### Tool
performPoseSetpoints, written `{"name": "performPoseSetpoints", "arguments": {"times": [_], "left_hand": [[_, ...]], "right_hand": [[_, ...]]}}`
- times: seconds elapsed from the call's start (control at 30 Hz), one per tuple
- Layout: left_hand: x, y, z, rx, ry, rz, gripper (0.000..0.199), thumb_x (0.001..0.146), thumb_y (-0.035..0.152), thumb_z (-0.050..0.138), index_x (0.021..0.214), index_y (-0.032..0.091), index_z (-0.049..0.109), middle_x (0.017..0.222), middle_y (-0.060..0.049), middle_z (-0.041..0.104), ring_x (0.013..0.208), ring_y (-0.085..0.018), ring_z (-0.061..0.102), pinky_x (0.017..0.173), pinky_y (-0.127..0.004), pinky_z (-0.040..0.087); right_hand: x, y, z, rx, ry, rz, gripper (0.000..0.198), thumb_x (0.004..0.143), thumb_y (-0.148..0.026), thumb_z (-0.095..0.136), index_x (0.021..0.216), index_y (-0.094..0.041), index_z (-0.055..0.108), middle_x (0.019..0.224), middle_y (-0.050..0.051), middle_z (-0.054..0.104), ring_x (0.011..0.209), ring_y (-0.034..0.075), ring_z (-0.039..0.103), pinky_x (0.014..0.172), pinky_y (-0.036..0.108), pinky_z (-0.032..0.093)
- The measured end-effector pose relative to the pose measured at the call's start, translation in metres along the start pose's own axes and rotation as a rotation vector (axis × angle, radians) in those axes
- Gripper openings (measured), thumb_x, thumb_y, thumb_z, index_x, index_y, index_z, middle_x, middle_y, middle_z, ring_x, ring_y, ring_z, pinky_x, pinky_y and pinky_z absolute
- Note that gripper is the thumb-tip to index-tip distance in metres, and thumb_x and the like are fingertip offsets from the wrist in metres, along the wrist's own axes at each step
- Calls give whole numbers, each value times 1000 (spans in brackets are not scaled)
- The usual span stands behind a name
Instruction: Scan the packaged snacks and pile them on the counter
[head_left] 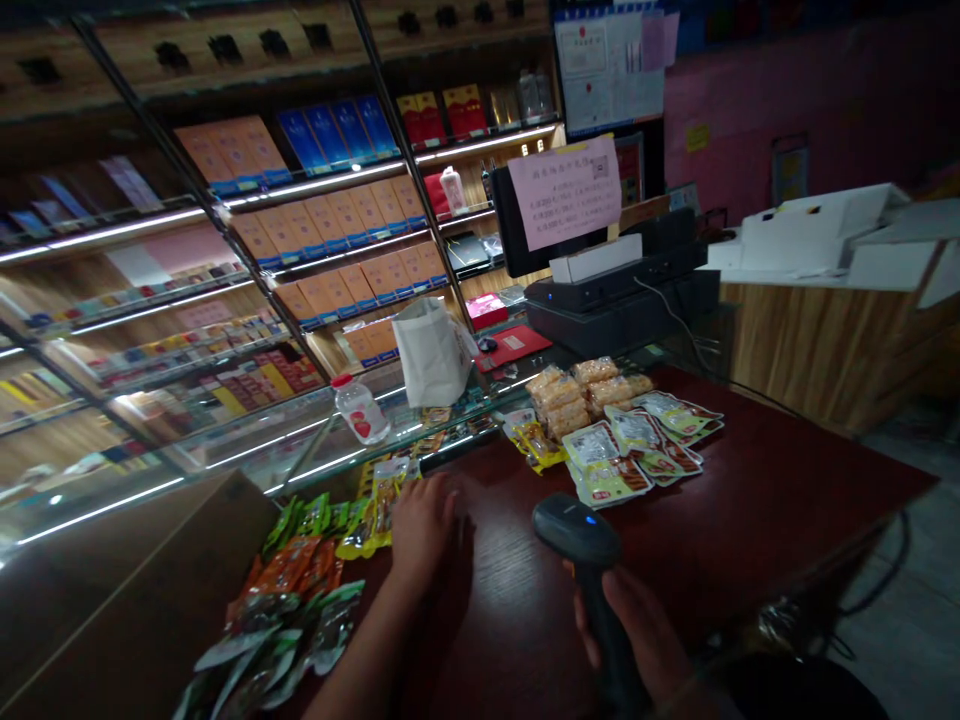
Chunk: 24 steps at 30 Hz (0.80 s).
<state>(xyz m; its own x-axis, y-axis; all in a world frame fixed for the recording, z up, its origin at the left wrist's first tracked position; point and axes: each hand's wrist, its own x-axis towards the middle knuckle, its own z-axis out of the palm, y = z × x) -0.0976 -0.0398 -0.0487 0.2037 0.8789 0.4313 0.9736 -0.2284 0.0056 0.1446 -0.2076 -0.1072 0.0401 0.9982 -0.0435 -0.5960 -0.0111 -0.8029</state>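
Observation:
A dark handheld barcode scanner (577, 530) with a blue light is gripped by its handle in my right hand (645, 625), above the red-brown counter. My left hand (424, 525) is palm down at the right edge of some yellow snack packets (375, 512). Its fingers bend downward and their tips are hidden, so whether they grip a packet does not show. Green packets (307, 517), orange packets (292, 572) and green-and-silver packets (285, 640) lie left of that forearm. Beyond the scanner are another yellow packet (534, 440), light green pouches (604, 465) and bagged tan snacks (559, 398).
A cardboard box (142, 590) stands at the left. On the glass display counter are a red-capped jar (361, 410) and a white bag (431, 355). A monitor (514, 235) with a pink sign and a black cash-register unit (622, 305) stand behind. The counter (810, 480) ends at the right.

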Motion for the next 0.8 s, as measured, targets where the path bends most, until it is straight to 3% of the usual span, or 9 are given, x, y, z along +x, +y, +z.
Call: {"name": "performPoseSetpoints", "arguments": {"times": [0.03,0.1,0.23,0.33,0.5,0.67,0.8], "left_hand": [[-3,-17,-4,94,48,-54,45,94,38,45,128,11,59,125,-18,66,123,-32,54,105,-41,37],[-5,-48,-8,223,28,-183,55,93,41,47,132,4,53,129,-23,63,126,-35,52,107,-44,35],[-5,-84,-3,283,-199,-315,61,91,43,48,136,2,47,119,-24,68,116,-37,61,102,-49,38],[-4,-91,2,299,-210,-298,60,89,39,51,138,4,44,119,-22,69,116,-35,62,101,-45,39],[4,-91,0,238,-209,-411,53,89,32,50,136,8,46,114,-20,70,108,-31,66,89,-37,46],[13,-93,0,211,-227,-511,68,88,53,49,136,5,45,122,-28,64,114,-39,62,90,-43,46],[19,-100,4,182,-270,-560,70,82,56,53,132,7,49,121,-27,64,113,-39,62,89,-44,48]], "right_hand": [[0,0,0,-1,0,2,52,84,-65,64,74,-14,68,64,2,66,44,8,54,43,19,38],[1,0,0,8,13,8,51,83,-66,64,76,-15,69,64,1,66,44,8,54,42,19,38],[1,-4,1,-9,52,35,50,83,-66,63,83,-17,70,63,0,64,47,9,54,42,18,39],[0,-7,3,-19,36,40,54,81,-69,63,76,-16,69,58,-1,63,44,8,52,41,18,38],[-1,-4,3,14,45,9,52,79,-67,68,89,-16,72,62,0,66,44,8,55,41,18,39],[3,-2,2,34,16,8,50,80,-65,68,87,-16,71,60,0,66,42,8,55,41,18,38],[4,-3,3,41,4,-1,49,81,-64,69,85,-15,71,60,0,66,41,8,54,41,18,37]]}}
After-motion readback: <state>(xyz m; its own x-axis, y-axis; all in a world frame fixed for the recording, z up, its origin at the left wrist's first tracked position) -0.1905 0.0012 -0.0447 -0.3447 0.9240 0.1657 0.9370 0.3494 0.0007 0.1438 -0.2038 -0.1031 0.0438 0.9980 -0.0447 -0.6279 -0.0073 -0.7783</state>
